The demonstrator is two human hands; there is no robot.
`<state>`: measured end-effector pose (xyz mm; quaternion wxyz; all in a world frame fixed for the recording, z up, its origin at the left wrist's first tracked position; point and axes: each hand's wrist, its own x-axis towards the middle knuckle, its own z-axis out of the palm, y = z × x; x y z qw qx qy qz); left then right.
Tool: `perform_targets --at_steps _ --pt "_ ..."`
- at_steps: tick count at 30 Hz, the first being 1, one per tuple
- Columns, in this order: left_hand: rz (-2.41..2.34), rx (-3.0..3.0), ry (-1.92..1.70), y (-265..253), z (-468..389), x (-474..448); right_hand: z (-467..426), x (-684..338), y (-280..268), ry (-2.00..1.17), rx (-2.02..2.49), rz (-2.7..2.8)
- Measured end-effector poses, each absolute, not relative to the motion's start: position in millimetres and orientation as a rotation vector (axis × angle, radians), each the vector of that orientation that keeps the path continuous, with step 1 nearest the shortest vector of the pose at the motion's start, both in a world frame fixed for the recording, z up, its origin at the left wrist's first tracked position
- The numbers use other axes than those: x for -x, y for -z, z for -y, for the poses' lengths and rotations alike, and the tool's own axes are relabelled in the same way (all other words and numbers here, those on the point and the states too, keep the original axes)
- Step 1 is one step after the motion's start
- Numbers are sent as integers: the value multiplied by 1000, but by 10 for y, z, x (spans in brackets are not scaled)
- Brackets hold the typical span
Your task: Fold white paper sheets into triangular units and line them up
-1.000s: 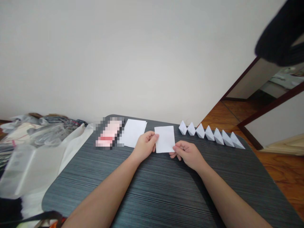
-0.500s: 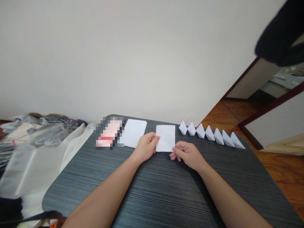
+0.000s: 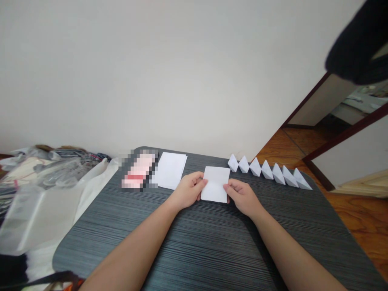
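Note:
A white, nearly square sheet of paper (image 3: 216, 184) is held just above the dark table between my two hands. My left hand (image 3: 190, 190) pinches its left edge, thumb on top and the other fingers partly hidden behind. On the opposite edge, my right hand (image 3: 241, 196) grips the paper in the same way. Whether the sheet is folded or a single layer I cannot tell. Beyond my left hand lies a stack of white paper (image 3: 171, 167). Several folded white paper boats (image 3: 255, 167) stand in a slanting row beyond my right hand.
A blurred-out pink and black flat object (image 3: 139, 167) lies at the far left of the dark table (image 3: 194, 250). Plastic bags and cloth (image 3: 45, 202) are heaped left of the table. A pale wall (image 3: 182, 81) rises behind it.
The paper has moved slightly right and nearer to me and is tilted a little. My right hand's fingers have closed more fully around its right edge.

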<state>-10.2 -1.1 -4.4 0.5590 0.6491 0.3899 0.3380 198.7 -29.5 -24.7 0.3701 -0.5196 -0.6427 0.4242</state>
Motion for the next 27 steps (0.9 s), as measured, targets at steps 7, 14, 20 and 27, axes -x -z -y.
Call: perform_targets --at_steps 7,14,20,27 --pt "-841 -1433 -801 83 2 103 284 -1981 296 -1187 1175 1485" --pt "-807 -1347 -803 139 -25 127 298 -2022 264 -1108 1202 1545" --pt "-780 -1319 -817 96 -12 116 297 -2015 238 -1032 1253 1621" --pt "-863 -1382 -850 86 5 87 297 -1994 280 -1107 1209 1551"
